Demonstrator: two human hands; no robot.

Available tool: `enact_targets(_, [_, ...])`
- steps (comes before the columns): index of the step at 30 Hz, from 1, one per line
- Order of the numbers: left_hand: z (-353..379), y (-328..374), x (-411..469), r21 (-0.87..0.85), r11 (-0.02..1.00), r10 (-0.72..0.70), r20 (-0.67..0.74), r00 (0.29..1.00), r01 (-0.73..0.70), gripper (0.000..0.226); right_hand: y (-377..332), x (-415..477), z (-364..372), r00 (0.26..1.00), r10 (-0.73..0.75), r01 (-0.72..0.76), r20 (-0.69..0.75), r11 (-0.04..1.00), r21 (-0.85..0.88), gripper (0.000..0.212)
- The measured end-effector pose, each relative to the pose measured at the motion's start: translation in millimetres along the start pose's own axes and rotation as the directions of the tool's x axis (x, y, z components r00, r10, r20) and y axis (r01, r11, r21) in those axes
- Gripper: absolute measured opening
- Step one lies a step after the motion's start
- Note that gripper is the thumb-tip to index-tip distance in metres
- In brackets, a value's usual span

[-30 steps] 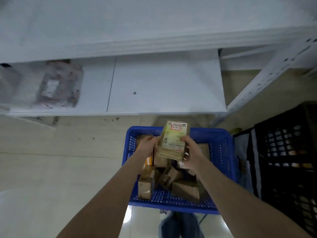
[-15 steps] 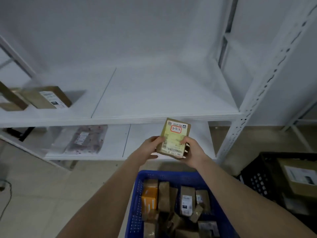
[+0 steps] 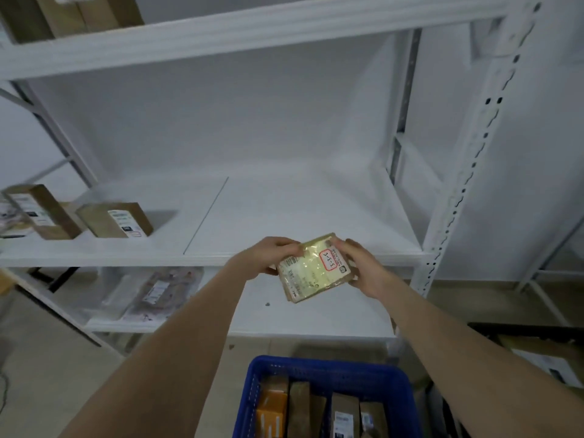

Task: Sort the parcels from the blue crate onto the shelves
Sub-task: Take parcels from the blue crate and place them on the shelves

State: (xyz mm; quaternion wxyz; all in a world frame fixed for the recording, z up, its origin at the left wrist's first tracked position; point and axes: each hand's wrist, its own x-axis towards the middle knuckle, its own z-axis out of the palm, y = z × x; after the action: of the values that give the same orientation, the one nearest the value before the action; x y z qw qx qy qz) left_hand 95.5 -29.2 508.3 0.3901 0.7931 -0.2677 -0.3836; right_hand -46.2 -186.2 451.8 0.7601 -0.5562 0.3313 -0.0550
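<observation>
A small flat yellowish parcel (image 3: 313,268) with a white label and a red-outlined tag is held up in front of the middle shelf (image 3: 284,216). My left hand (image 3: 271,256) grips its left edge and my right hand (image 3: 360,267) grips its right edge. The parcel is tilted, label facing me. Below, at the bottom of the view, the blue crate (image 3: 328,371) holds several brown and orange parcels standing on end.
Two brown boxes (image 3: 113,220) lie at the left end of the middle shelf. A clear-wrapped packet (image 3: 161,292) lies on the lower shelf. More boxes (image 3: 72,14) sit on the top shelf. A white perforated upright (image 3: 467,159) stands right; a black crate (image 3: 543,358) sits far right.
Both hands lifted the parcel out of the blue crate up to middle-shelf height and turned it sideways. The view tilted upward from crate to shelves.
</observation>
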Motion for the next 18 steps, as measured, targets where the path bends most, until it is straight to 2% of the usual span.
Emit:
enact_targets(2, [-4.4,11.3,-1.2,0.046,0.999,0.003,0.053,0.999,-0.005,0.026,-6.3,-7.2,2.4,0.995,0.023,-0.018,0.093,0.998,-0.055,0.061])
enact_targets(4, [-5.6,19.0,0.9,0.024,1.000,0.014,0.034,0.999,-0.015,0.040,-8.9,-10.5,5.6,0.994,0.046,-0.041,0.099,0.998,-0.050,0.047])
enact_targets(6, [-5.8,20.0,4.6,-0.109,0.994,0.020,-0.122,0.992,-0.033,0.061,-10.3,-11.4,9.3,0.998,0.044,-0.046,0.040,0.998,0.048,0.041])
enact_targets(8, [-5.6,14.8,6.2,-0.237,0.971,-0.047,-0.275,0.960,-0.020,0.070,-12.2,-11.0,14.0,0.999,0.032,-0.025,-0.032,0.983,0.179,0.034])
enact_targets(10, [0.1,6.9,4.0,-0.290,0.955,-0.127,-0.246,0.961,0.052,0.068,-12.7,-9.8,19.6,0.996,0.045,-0.021,-0.079,0.959,0.282,0.032])
enact_targets(13, [12.9,1.7,3.5,-0.429,0.903,-0.101,-0.138,0.985,0.032,0.055,-13.9,-9.4,30.8,0.991,0.049,-0.009,-0.121,0.951,0.309,0.033])
enact_targets(15, [14.0,4.5,5.3,-0.469,0.883,-0.065,-0.192,0.979,-0.033,0.044,-14.6,-8.5,34.7,0.988,0.010,0.035,-0.156,0.959,0.282,0.032])
enact_targets(18, [6.0,11.4,7.0,-0.426,0.900,-0.033,-0.278,0.960,-0.092,0.038,-18.0,-7.5,32.8,0.983,-0.044,0.083,-0.178,0.972,0.218,0.044])
